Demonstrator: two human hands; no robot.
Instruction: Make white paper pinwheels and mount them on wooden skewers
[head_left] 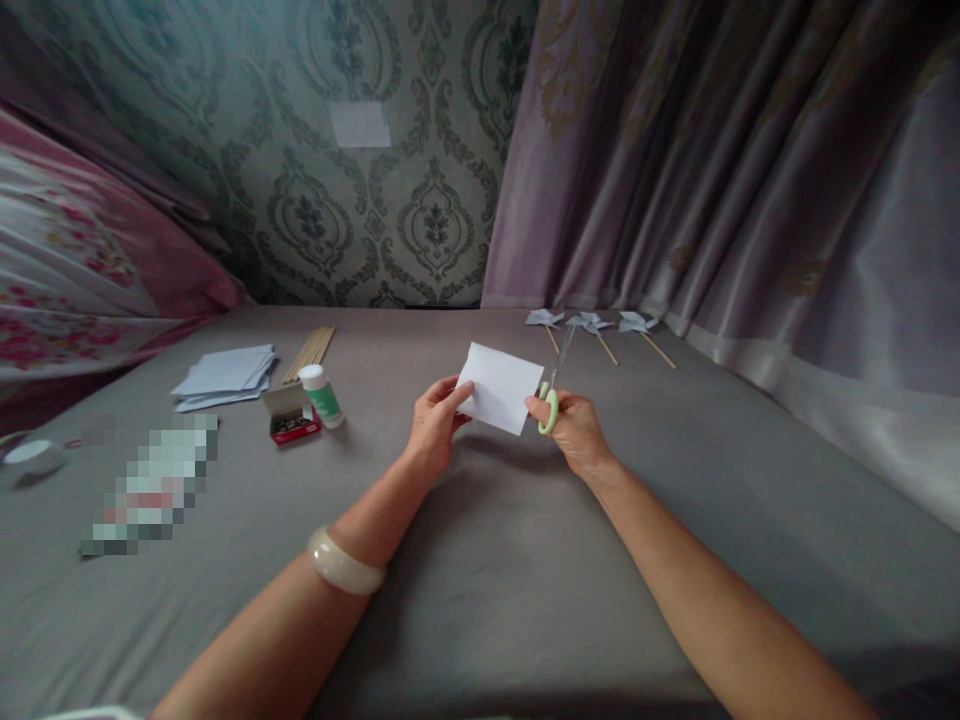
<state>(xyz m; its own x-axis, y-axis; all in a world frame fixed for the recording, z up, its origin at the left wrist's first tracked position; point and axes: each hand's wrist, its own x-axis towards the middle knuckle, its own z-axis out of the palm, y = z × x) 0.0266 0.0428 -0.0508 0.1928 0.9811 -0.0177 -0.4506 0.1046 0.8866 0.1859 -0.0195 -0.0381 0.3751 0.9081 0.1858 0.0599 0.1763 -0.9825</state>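
Note:
A white sheet of paper [501, 388] is held up over the grey cloth, roughly square. My left hand [437, 418] pinches its left edge, thumb on top and fingers behind. In my right hand [576, 428] is a pair of scissors [550, 408] with light green handles, the blades pointing up and away beside the paper's right edge. The right thumb is close to that edge; whether it touches the paper I cannot tell. Beyond the scissors lie three paper pinwheels on sticks, one of them a pinwheel [637, 322] at the far right.
To the left are a stack of paper [225, 375], several wooden sticks [310, 352], an opened small red box [294, 428] with small items, and a green-and-white bottle [322, 398]. A blurred-out packet [154, 490] and a white round object [34, 457] lie farther left. Curtains [675, 150] hang at right.

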